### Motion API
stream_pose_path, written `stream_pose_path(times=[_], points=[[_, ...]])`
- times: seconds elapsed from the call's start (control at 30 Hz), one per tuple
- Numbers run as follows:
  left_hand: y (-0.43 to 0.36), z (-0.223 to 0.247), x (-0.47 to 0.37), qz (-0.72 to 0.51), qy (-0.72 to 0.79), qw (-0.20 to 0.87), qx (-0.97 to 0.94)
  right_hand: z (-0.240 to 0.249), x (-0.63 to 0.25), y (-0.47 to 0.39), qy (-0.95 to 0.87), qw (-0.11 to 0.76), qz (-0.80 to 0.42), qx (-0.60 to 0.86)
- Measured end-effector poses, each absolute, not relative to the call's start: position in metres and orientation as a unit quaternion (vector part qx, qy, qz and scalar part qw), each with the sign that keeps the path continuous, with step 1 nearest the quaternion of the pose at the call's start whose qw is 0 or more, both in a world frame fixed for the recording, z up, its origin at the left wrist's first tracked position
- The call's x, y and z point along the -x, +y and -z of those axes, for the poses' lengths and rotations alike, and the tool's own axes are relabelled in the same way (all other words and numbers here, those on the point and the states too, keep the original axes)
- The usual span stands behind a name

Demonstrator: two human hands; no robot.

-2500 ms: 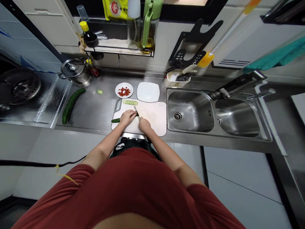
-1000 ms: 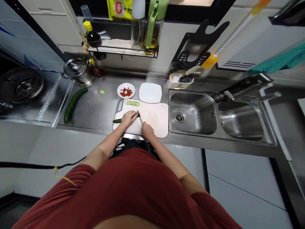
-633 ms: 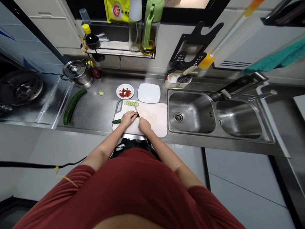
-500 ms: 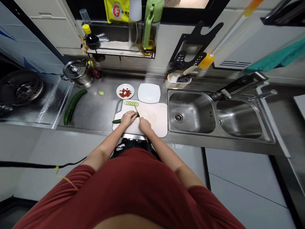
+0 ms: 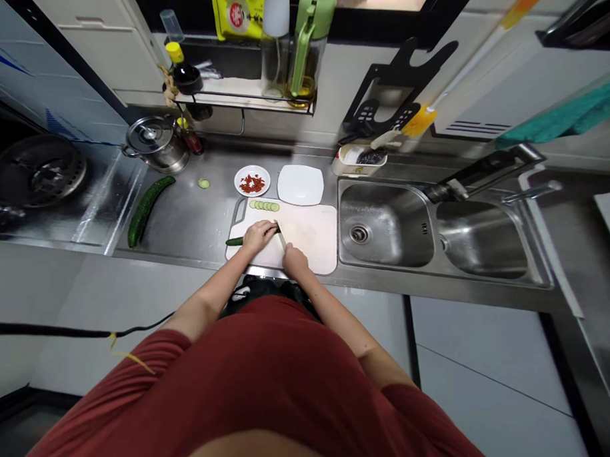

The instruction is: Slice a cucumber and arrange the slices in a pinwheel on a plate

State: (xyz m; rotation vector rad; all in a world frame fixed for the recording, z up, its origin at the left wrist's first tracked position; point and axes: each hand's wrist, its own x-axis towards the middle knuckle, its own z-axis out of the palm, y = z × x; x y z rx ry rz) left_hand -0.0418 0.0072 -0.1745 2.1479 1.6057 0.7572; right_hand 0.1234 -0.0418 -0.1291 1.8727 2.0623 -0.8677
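My left hand (image 5: 258, 237) is closed over a dark green cucumber (image 5: 234, 241) lying across the white cutting board (image 5: 313, 245). The cucumber's uncut end sticks out to the left, and its cut end shows just past my fingertips. A knife (image 5: 280, 237) is gripped in my right hand (image 5: 295, 261), its blade slanting up and left beside the cut end. Its handle is hidden in my fist. Overlapping cucumber slices (image 5: 265, 206) lie in a row near the board's top edge.
Behind the board are a plate of chopped red pieces (image 5: 252, 184) and a white square plate (image 5: 300, 186). A whole cucumber (image 5: 147, 213), a cucumber end piece (image 5: 203, 183) and a steel pot (image 5: 157, 146) stand left. The double sink (image 5: 385, 246) adjoins the board's right.
My right hand has drawn the knife slightly right and down, so more of the blade shows. My left hand stays on the cucumber. The whole view has shifted a little.
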Motion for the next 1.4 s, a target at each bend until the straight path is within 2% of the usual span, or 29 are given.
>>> stream_pose_path(times=[0.5, 1.4], points=[[0.008, 0.173, 0.042, -0.261, 0.568, 0.169, -0.762, 0.128, -0.109, -0.012, 0.71, 0.086, 0.293, -0.634], [0.007, 0.175, 0.043, -0.267, 0.572, 0.19, -0.751, 0.129, -0.134, -0.061, 0.698, 0.12, 0.297, -0.64]])
